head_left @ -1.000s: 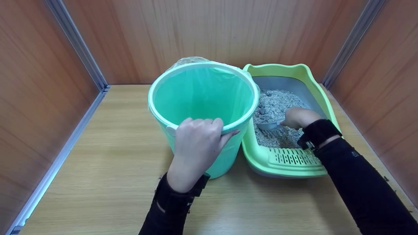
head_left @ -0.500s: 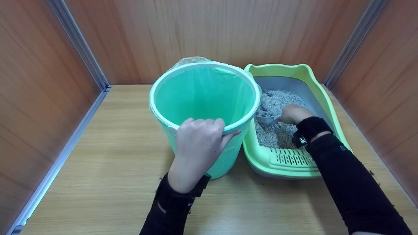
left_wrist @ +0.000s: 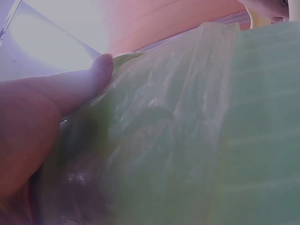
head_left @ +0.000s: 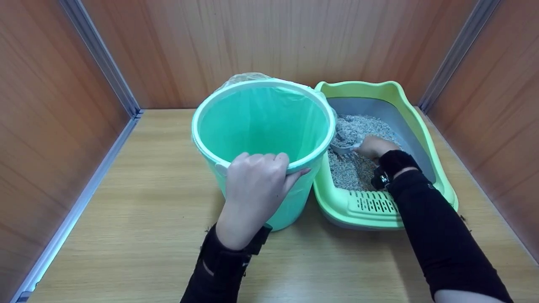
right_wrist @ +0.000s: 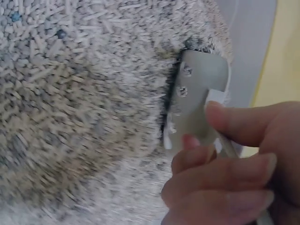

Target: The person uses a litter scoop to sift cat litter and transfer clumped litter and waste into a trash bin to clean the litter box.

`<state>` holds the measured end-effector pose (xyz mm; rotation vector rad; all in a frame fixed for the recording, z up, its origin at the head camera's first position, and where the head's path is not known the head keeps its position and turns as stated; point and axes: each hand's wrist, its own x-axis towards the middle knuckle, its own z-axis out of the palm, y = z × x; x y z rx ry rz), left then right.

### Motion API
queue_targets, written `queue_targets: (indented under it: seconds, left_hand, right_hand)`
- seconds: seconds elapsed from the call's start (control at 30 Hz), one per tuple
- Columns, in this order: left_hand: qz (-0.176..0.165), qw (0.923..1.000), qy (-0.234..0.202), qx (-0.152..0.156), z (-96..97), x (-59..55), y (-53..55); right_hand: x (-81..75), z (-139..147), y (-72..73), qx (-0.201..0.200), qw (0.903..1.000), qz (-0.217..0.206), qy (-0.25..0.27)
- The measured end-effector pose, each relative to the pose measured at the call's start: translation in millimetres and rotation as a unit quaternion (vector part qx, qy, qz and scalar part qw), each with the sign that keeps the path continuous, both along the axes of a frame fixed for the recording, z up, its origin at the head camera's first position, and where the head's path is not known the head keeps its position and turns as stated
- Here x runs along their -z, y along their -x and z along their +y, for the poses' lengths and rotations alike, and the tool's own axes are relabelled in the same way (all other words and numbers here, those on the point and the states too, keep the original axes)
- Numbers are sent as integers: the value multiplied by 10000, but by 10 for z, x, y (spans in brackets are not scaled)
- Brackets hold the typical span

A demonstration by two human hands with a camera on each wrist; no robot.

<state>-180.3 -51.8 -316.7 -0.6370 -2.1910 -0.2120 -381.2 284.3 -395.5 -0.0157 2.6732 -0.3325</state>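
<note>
My left hand (head_left: 254, 185) grips the near rim of a mint-green trash can (head_left: 290, 206), fingers over the edge and thumb outside. A thin clear plastic bag (left_wrist: 178, 117) lines the can and folds down over its outside in the left wrist view. My right hand (head_left: 374, 147) holds a litter scoop (head_left: 342, 149) by its handle inside the green litter box (head_left: 379, 221). In the right wrist view, the scoop's pale blade (right_wrist: 201, 77) is tilted with its edge in the grey pellet litter (right_wrist: 108, 103), and several bits cling to it.
The can's right side stands against the litter box's left edge. Slots run across the box's front ledge (head_left: 374, 204). Wooden panels (head_left: 278, 42) close off the back and both sides of the wood-grain tabletop (head_left: 139, 219).
My right hand and the scoop have shifted leftward and a little farther back through the litter, with the forearm swinging left. The left hand and the trash can stay in place.
</note>
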Motion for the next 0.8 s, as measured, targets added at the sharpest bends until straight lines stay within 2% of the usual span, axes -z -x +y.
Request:
queue_targets:
  seconds: [0.17, 0.33, 0.5, 0.63, 0.8]
  left_hand:
    - [-82, 10000, 23, 21, 3, -2, -17]
    - [-27, 10000, 34, -8, 0, -13, -20]
    - [28, 10000, 22, -26, 1, 0, -19]
    - [3, 10000, 22, -31, -4, 1, -13]
    - [-66, 10000, 14, -6, 2, -3, -11]
  right_hand:
    - [177, 69, 39, 66, 9999, -101, 80]
    - [289, 98, 38, 290, 9978, 59, 596]
    - [335, 130, -9, 751, 9861, -95, 1479]
    - [343, 161, -31, 917, 9737, -223, 2073]
    - [348, 227, -30, 914, 9693, -157, 2275]
